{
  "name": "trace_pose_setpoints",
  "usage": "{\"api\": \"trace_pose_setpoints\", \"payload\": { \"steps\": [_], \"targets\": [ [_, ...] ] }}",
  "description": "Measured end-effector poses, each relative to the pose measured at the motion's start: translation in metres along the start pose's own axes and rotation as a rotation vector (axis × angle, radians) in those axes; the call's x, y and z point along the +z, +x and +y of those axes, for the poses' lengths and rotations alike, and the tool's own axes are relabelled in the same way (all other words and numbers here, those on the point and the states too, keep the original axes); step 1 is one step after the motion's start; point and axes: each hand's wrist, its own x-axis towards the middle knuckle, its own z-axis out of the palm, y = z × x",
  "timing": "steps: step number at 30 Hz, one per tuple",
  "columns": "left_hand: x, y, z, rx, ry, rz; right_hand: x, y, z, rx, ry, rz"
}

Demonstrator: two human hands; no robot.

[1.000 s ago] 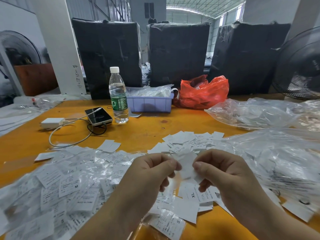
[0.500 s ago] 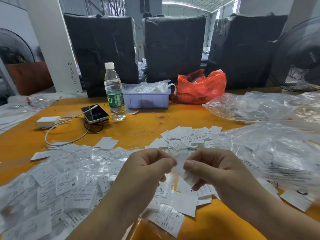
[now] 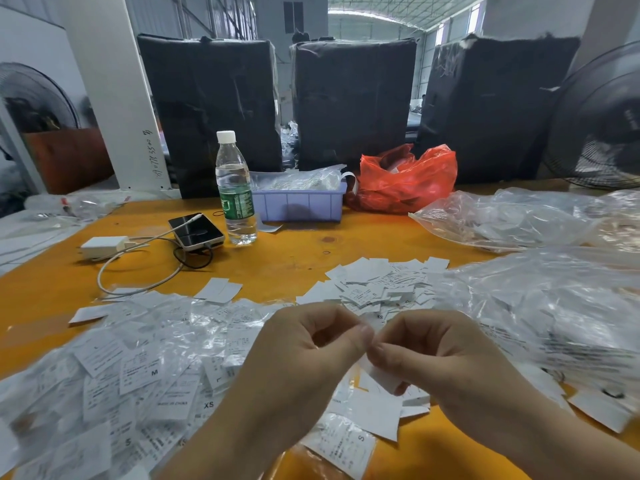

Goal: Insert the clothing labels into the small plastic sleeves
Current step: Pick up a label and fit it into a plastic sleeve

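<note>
Clothing label (image 3: 382,377), a small white slip, is held between both hands above the orange counter (image 3: 284,268), its lower end showing just below the right hand's thumb. The left hand (image 3: 311,355) and right hand (image 3: 446,358) meet thumb to thumb, fingers (image 3: 398,358) curled in a tight pinch on the slip. Whether a plastic sleeve is also caught in the pinch cannot be told; the clear film does not show against the skin. Judged step: insertion in hand, with the label being worked in or lined up at the sleeve's mouth. The next move appears to call for one hand to hold the sleeve's mouth apart while the other slides the label straight in, keeping the corners from folding. Just below the fingers lie loose labels, one marked S (image 3: 346,441). To the left of the fingers spreads a heap of already sleeved labels (image 3: 138,368), glossy and overlapping. Beyond the fingers sits a pile of bare labels (image 3: 377,282), near but apart. To the right of the fingers lies a large clear bag (image 3: 540,306) holding further stock. Task judged well under way, with much left.
</note>
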Motion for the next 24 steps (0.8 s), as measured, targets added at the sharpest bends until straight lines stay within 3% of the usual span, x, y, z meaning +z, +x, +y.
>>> {"api": "trace_pose_setpoints", "payload": {
  "steps": [10, 13, 18, 24],
  "targets": [
    [-0.007, 0.004, -0.005, -0.084, -0.143, 0.108, -0.01, 0.005, -0.003, -0.061, 0.05, 0.266],
    [-0.004, 0.003, -0.005, -0.053, -0.101, 0.129, -0.011, 0.005, -0.005, -0.054, 0.119, 0.264],
    [0.0, -0.001, -0.001, 0.07, 0.05, 0.204, -0.01, 0.003, -0.004, -0.071, -0.031, 0.222],
    [0.002, -0.003, 0.002, 0.083, 0.044, 0.219, -0.008, -0.002, -0.006, -0.117, -0.193, 0.242]
  ]
}}
